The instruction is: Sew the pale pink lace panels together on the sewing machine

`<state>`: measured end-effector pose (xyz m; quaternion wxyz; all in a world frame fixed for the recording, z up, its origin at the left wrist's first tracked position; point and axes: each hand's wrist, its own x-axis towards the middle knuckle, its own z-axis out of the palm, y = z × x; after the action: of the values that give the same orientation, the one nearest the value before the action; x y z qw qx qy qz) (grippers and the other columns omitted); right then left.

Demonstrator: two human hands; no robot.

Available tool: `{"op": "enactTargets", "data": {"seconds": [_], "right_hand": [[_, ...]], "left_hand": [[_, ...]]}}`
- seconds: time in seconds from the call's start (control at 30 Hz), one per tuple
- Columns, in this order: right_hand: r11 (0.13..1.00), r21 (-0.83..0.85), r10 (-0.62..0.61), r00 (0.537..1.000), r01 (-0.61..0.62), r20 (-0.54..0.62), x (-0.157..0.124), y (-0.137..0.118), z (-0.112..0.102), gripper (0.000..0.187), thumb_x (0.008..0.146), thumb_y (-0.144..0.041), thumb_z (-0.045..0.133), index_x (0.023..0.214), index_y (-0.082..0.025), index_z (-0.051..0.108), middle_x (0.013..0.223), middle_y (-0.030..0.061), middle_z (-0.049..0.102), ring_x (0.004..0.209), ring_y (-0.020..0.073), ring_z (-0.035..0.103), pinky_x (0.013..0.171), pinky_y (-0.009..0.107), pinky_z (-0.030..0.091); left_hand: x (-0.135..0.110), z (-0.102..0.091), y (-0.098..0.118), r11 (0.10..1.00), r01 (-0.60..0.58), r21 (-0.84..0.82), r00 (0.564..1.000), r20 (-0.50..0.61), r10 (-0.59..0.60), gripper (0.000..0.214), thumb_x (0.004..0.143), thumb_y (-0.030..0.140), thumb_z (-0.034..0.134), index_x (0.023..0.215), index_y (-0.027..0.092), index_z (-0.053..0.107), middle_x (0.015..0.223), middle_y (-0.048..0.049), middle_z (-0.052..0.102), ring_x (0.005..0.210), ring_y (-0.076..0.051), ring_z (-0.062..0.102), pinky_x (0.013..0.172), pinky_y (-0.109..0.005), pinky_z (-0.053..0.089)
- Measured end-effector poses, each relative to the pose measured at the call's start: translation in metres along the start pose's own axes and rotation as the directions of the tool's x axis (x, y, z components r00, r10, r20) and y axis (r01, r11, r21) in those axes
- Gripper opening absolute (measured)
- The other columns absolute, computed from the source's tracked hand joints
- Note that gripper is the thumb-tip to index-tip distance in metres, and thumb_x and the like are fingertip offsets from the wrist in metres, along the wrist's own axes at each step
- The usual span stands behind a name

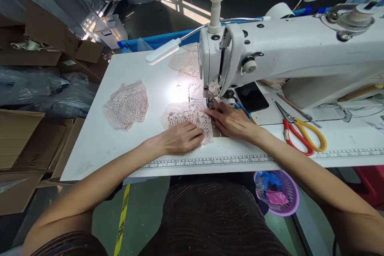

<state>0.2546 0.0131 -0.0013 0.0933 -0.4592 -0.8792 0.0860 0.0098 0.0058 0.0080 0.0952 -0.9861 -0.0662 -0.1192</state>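
A pale pink lace piece (177, 113) lies at the needle of a white sewing machine (249, 54). My left hand (183, 138) is on its near side, fingers curled down on the lace. Right of the presser foot (211, 103), my right hand (232, 122) holds the lace edge between bent fingers, its fingertips close to the foot. The undersides of both hands' fingers are hidden. More lace (187, 62) lies behind, partly covered by the machine head. A separate stack of lace pieces (127, 104) rests on the left of the white table (99, 148).
Scissors with red and yellow handles (300, 128) lie to the right, near a dark phone (252, 97). A lit lamp (163, 51) reaches over the table. A printed ruler (222, 162) runs along the front edge. Below stands a purple basket (292, 196); cardboard boxes (21, 140) are at left.
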Motion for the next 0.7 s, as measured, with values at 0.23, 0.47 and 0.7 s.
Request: {"op": "enactTargets", "data": {"seconds": [0.23, 0.47, 0.7], "right_hand": [[0.997, -0.056, 0.045, 0.999, -0.044, 0.011, 0.0, -0.002, 0.009, 0.045, 0.096, -0.026, 0.043, 0.139, -0.026, 0.056, 0.112, 0.0142, 0.062, 0.088, 0.0233, 0.059, 0.062, 0.03, 0.043], [0.989, 0.149, -0.013, 0.999, 0.019, -0.043, -0.001, 0.018, 0.014, 0.044, 0.099, -0.027, 0.04, 0.141, -0.027, 0.056, 0.116, 0.0112, 0.059, 0.088, 0.019, 0.059, 0.076, 0.032, 0.048], [1.0, -0.029, 0.013, 0.998, -0.011, 0.064, 0.003, 0.005, 0.004, 0.046, 0.1, -0.033, 0.038, 0.144, -0.029, 0.051, 0.115, 0.0126, 0.06, 0.088, 0.0219, 0.058, 0.069, 0.032, 0.044]], "left_hand": [[0.004, 0.023, -0.003, 0.979, 0.183, -0.091, 0.959, -0.203, -0.198, 0.015, 0.099, 0.021, 0.049, 0.098, 0.013, 0.062, 0.095, -0.0089, 0.071, 0.081, -0.017, 0.064, 0.072, -0.033, 0.056], [0.001, 0.02, -0.004, 0.972, 0.171, -0.163, 0.942, -0.262, -0.21, 0.01, 0.096, 0.019, 0.054, 0.097, 0.015, 0.063, 0.098, -0.008, 0.073, 0.077, -0.016, 0.065, 0.066, -0.032, 0.053], [0.006, 0.017, 0.0, 0.987, 0.151, -0.054, 0.932, -0.324, -0.16, 0.007, 0.095, 0.016, 0.056, 0.098, 0.016, 0.062, 0.095, -0.0064, 0.073, 0.073, -0.014, 0.064, 0.062, -0.029, 0.052]]}}
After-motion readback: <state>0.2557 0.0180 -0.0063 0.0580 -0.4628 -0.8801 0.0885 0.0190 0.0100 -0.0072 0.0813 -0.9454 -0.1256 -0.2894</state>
